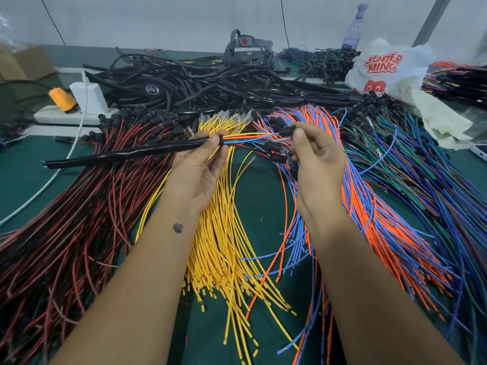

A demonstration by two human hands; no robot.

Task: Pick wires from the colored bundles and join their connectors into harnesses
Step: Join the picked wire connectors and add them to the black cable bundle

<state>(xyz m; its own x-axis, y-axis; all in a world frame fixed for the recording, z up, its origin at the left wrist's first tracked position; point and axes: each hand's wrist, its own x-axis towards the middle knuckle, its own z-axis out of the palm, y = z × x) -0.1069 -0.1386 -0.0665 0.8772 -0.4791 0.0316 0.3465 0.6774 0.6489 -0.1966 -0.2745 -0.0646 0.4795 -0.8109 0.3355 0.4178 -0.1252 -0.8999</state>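
Observation:
My left hand point(196, 164) grips the end of a black sleeved harness point(126, 154), from which yellow, orange, blue and green wires stick out to the right. My right hand point(315, 156) pinches a black connector point(286, 131) at the end of those wires, and more black connectors point(276, 154) hang just below it. Under my hands lie the bundles: yellow wires point(224, 233) in the middle, red and black wires point(79, 219) at the left, orange and blue wires point(369, 206) at the right, and blue, green and purple wires point(434, 180) at the far right.
A heap of black sleeved harnesses point(210, 85) fills the back of the green table point(258, 206). A white power strip point(68, 117) with a charger and orange plug sits back left. A white plastic bag point(382, 67) and a bottle point(353, 30) stand back right.

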